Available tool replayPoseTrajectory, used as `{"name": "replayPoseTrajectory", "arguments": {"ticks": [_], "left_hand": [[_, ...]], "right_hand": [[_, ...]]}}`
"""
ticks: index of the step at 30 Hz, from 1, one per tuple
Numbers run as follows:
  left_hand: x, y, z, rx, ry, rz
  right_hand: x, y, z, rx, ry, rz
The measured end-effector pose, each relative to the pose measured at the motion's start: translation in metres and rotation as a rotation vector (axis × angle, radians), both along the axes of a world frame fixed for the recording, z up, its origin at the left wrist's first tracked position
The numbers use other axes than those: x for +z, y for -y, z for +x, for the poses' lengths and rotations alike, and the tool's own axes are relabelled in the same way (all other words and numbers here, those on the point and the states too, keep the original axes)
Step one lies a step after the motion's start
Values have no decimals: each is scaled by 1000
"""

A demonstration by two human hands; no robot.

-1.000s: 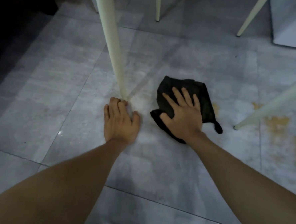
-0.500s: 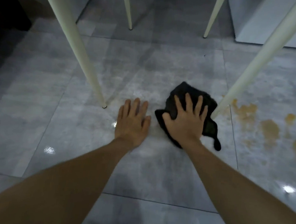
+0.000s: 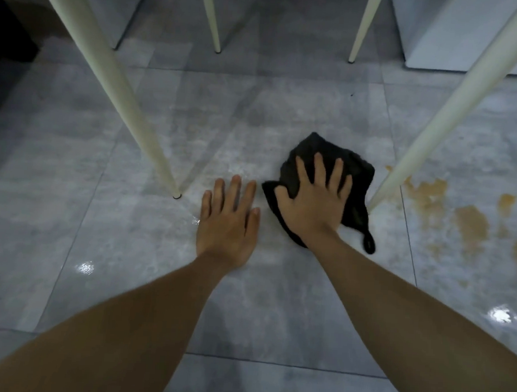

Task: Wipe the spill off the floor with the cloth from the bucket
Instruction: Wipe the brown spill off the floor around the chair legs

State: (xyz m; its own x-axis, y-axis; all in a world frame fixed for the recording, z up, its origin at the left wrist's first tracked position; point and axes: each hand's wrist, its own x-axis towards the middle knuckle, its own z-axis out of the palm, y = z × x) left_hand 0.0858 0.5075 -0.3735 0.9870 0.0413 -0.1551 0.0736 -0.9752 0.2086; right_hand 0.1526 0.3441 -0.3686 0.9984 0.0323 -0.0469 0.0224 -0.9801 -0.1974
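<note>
Nearest the camera, forearms: two bare forearms are being stretched forward over the grey tiled floor (image 3: 68,214).
Left hand (image 3: 225,224): it is being laid flat on the wet tile just left of the cloth, palm down, fingers straight and close together, nothing being held.
Right hand (image 3: 314,205): it is being pressed palm down on top of the cloth, fingers spread wide, the fabric being pinned to the floor rather than gripped.
Cloth (image 3: 358,183): a crumpled black cloth is being held flat on the tile; a small loop is trailing from its near right corner.
Right leg (image 3: 430,133): a cream furniture leg is being planted just right of the cloth, its foot nearly touching the fabric.
Spill (image 3: 470,227): brownish patches are lying right of the cloth, beyond that leg, uncovered.
Left leg (image 3: 118,96): another cream leg is standing left of the cloth, past the left hand.
Far legs (image 3: 213,26): two more are standing well beyond the cloth.
</note>
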Motion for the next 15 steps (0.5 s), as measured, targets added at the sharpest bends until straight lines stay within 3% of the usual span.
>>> {"name": "replayPoseTrajectory", "arguments": {"ticks": [3, 7, 13, 15], "left_hand": [[-1, -4, -2, -45, 0, 65], [0, -6, -3, -58, -4, 35], [1, 3, -3, -29, 65, 18], [3, -3, -4, -12, 96, 43]], "right_hand": [[1, -20, -24, 141, 12, 38], [0, 35, -85, 285, 45, 49], [4, 39, -76, 81, -25, -3], [4, 22, -89, 158, -14, 41]]}}
